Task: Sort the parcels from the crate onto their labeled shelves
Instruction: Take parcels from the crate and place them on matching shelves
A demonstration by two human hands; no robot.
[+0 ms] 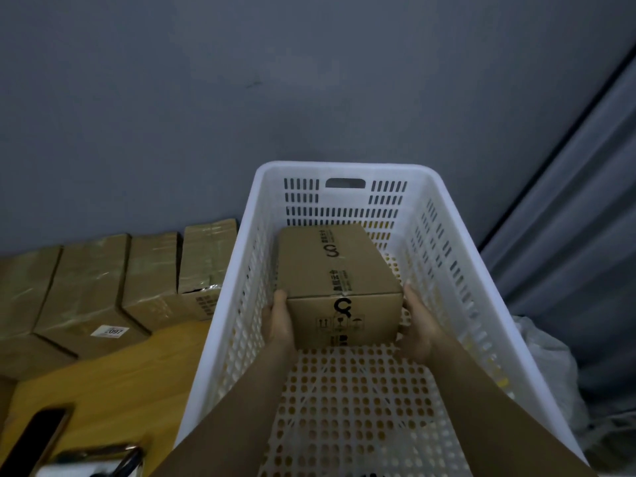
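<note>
Left hand (280,321): we press our flat palm against the parcel's left side.
Right hand (418,325): likewise flat, on its right side.
Parcel (339,287): clasped between our hands, inside the crate (457,256).

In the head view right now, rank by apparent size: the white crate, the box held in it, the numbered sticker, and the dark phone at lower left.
1. White crate, largest by far.
2. Box, held by the left hand and right hand.
3. Phone, partly cut off and nearer the camera, so unsure.
4. Sticker, smallest.
</note>
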